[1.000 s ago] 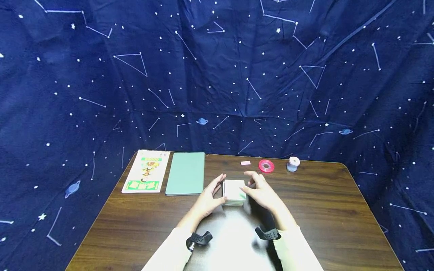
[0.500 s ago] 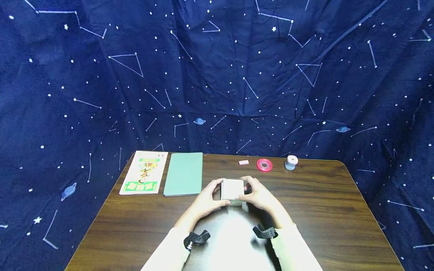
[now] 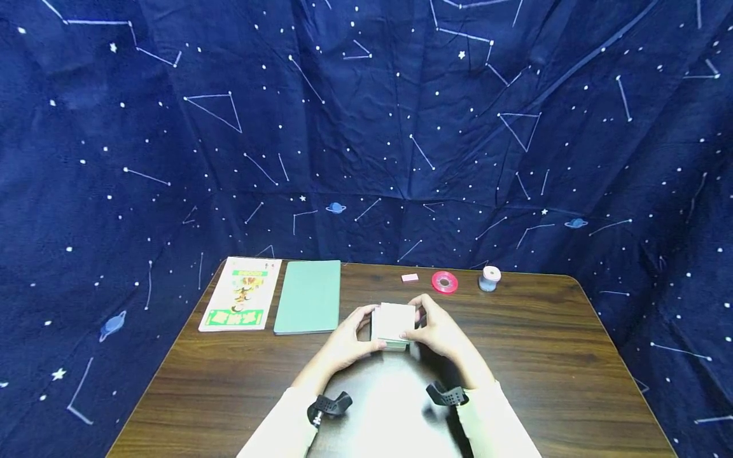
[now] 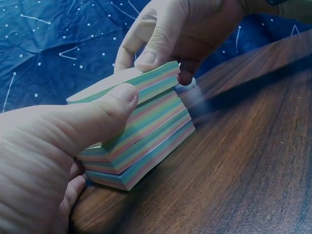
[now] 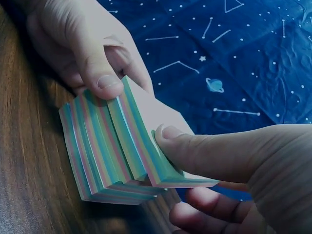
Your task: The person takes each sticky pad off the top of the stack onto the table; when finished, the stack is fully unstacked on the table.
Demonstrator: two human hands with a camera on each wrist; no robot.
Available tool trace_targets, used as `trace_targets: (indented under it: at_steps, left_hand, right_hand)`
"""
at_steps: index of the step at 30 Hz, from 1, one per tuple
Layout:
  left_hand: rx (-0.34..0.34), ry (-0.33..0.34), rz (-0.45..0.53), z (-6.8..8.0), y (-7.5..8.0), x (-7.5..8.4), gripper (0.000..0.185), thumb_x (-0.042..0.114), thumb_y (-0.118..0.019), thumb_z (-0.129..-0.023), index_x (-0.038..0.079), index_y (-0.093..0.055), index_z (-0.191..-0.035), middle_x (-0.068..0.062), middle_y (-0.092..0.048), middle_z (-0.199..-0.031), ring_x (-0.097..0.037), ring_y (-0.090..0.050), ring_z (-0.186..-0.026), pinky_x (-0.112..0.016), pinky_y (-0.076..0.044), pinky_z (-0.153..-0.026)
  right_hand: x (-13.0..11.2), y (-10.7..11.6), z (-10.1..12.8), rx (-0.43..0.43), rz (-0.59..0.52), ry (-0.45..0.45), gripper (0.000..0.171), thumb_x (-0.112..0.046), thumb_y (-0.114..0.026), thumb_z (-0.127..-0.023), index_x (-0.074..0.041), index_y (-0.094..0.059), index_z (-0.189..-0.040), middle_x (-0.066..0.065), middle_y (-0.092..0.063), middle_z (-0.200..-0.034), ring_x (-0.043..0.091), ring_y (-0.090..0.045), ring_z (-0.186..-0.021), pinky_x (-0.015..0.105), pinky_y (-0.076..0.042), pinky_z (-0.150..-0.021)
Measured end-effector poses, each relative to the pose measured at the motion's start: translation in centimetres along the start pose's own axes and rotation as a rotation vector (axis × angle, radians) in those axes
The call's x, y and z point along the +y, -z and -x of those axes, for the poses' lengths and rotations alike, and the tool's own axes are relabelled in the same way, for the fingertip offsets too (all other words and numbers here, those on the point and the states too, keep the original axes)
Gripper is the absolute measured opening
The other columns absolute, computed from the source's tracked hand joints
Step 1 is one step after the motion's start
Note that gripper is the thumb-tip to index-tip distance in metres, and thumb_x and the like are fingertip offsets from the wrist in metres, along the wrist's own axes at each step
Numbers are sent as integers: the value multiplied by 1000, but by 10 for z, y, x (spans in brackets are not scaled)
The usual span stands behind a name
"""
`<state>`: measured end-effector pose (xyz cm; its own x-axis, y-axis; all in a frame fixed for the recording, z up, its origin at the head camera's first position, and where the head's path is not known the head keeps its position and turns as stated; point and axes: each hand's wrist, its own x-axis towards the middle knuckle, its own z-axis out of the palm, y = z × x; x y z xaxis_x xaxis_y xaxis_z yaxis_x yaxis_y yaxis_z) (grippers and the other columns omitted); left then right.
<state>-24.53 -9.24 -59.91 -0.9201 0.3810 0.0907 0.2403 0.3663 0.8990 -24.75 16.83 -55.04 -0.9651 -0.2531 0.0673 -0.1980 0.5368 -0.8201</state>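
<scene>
Pastel stripes of green, pink and blue run along the sides of the paper block (image 3: 392, 324), which stands on the dark wooden worktop (image 3: 550, 356), in front of the green notebook (image 3: 308, 296) and a little to its right. The left hand (image 3: 346, 341) holds the block from its left side; its grip is closed on the block, with the thumb (image 4: 116, 105) pressed on the striped edge and the other fingers behind. The right hand (image 3: 438, 331) holds the same block from the opposite side, its grip also clamped, the thumb (image 5: 187, 146) on the striped edge near the top. The upper layers of the block are shifted sideways against the lower ones, so the stack looks stepped, and its top part is tilted.

Left of the green notebook and just beside it lies a picture booklet (image 3: 241, 294). Behind the block, near the far edge of the worktop, are a small pink piece (image 3: 409, 277), a red tape roll (image 3: 445, 282) and a pale spool (image 3: 489, 278), in a row.
</scene>
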Motion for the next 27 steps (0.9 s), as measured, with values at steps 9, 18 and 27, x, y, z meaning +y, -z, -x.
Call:
trace_targets:
  at_steps: [9, 18, 27]
  left_hand:
    - [-1, 9, -12, 0, 1, 2, 90, 37, -92, -89, 11, -46, -163, -14, -52, -163, -36, -51, -154, -42, -43, -133]
    - [-3, 15, -17, -2, 1, -1, 89, 34, -93, -88, 15, -48, -163, -11, -54, -162, -33, -53, -154, -39, -43, -133]
    - [14, 29, -13, 1, 0, 1, 86, 32, -93, -89, 20, -50, -162, -13, -52, -164, -36, -53, -154, -42, -44, -133]
  right_hand:
    - [1, 7, -2, -21, -406, -30, 41, 5, -81, -89, 5, -61, -125, 11, -66, -97, 12, -64, -77, 18, -60, -68]
    - [0, 20, -1, -5, -591, -60, 28, 2, -73, -97, 6, -61, -123, -4, -72, -96, 7, -71, -83, 23, -69, -71]
    - [8, 44, 1, 217, -659, -88, 43, 6, -69, -100, 6, -51, -139, -13, -77, -90, 4, -72, -81, 25, -70, -68]
